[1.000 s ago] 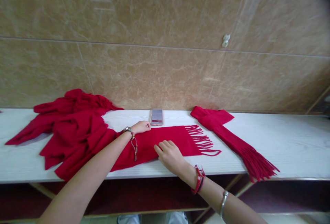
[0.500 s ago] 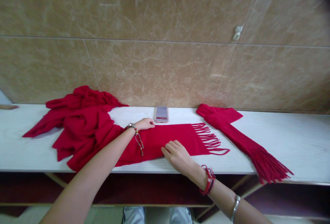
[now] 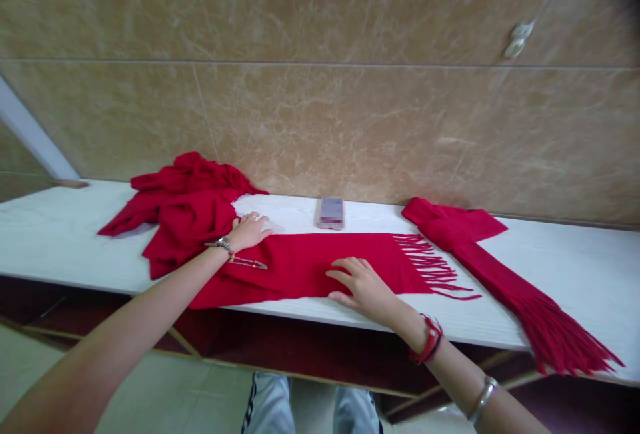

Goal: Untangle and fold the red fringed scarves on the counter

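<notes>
A red scarf lies partly flat along the white counter, with its fringed end toward the right. Its left part runs into a crumpled heap of red cloth; I cannot tell where one piece ends there. My left hand rests at the scarf's far edge beside the heap, its fingers spread. Over the near edge, left of the fringe, my right hand has its fingers apart and loosely curved, touching or just above the fabric. Neither hand grips anything.
A folded red scarf lies to the right, its fringe hanging over the front edge of the counter. Close to the wall is a phone. Dark shelves show beneath the counter.
My left hand has let go of the scarf's far edge and moved left toward the heap. My right hand's fingers have spread from a closed pose. The view has shifted left and tilted.
</notes>
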Motion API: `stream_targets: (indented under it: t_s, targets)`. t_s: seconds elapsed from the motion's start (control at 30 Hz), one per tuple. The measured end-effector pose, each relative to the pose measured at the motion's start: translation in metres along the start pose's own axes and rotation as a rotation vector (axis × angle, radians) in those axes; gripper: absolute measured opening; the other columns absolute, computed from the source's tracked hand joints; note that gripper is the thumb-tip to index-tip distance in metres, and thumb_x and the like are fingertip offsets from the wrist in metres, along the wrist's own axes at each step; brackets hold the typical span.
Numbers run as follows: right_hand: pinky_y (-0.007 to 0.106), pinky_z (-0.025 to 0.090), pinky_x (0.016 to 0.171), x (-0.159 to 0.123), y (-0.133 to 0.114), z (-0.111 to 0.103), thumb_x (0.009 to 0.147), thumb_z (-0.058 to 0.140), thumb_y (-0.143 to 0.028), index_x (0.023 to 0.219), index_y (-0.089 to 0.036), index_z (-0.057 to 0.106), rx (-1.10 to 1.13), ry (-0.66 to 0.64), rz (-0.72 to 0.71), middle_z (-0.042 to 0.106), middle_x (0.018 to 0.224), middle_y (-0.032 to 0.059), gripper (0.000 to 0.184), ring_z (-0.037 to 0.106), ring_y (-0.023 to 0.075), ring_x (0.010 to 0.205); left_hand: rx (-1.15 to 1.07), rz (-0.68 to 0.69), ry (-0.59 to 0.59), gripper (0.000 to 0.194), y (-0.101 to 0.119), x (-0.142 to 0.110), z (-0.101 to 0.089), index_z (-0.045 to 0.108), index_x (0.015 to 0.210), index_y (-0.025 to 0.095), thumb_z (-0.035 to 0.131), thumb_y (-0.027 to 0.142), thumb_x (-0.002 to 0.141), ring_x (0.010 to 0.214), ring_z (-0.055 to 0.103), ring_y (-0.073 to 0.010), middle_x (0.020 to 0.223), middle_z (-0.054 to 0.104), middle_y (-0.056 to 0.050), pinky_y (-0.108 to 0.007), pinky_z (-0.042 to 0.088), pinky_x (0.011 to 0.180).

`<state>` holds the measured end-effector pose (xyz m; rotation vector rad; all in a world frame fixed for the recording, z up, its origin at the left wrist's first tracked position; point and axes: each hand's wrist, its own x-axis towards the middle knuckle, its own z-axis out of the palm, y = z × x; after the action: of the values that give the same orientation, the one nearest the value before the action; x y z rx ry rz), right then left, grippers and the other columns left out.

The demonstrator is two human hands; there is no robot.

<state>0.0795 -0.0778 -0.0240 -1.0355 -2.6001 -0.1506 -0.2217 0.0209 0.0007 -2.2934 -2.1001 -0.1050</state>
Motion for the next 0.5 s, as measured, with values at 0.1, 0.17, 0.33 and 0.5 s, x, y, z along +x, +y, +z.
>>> stream_targets:
  t_s: [0.1,0.17,0.33,0.5]
  targets:
    - [0.050,0.029,0.097,0.011,0.006,0.007,0.089,0.034,-0.044,0.129,-0.023,0.042,0.030,-0.067,0.072,0.039,0.137,0.0111,0.046,0.031,0.0264,0.125,0.073,-0.084,-0.038,0.059,-0.017,-0.020,-0.001,0.036,0.132,0.022,0.035,0.055,0.083,0.127,0.025,-0.0345,0.139,0.030,-0.016,-0.053,0.023,0.096]
    - [0.056,0.026,0.097,0.016,0.011,0.016,0.090,0.029,-0.044,0.133,-0.025,0.035,0.006,-0.140,0.126,0.034,0.140,0.0093,0.047,0.027,0.0277,0.128,0.082,-0.079,-0.021,0.062,-0.022,-0.031,-0.001,0.031,0.135,0.023,0.032,0.057,0.083,0.129,0.020,-0.0335,0.142,0.025,-0.015,-0.054,0.021,0.098]
    - [0.056,0.024,0.099,0.016,0.014,0.031,0.091,0.029,-0.043,0.135,-0.027,0.031,-0.053,-0.170,0.154,0.031,0.142,0.0073,0.048,0.024,0.0270,0.130,0.048,-0.136,0.022,0.067,-0.040,-0.048,-0.004,0.023,0.138,0.025,0.027,0.062,0.082,0.131,0.015,-0.0353,0.144,0.021,-0.014,-0.061,0.018,0.096]
    - [0.054,0.024,0.099,0.013,0.008,0.029,0.091,0.030,-0.041,0.135,-0.026,0.032,-0.079,-0.173,0.176,0.030,0.142,0.0068,0.047,0.024,0.0275,0.130,-0.007,-0.170,-0.107,0.065,-0.071,-0.051,0.001,0.022,0.138,0.031,0.024,0.063,0.081,0.132,0.017,-0.0318,0.145,0.020,-0.011,-0.058,0.021,0.097]
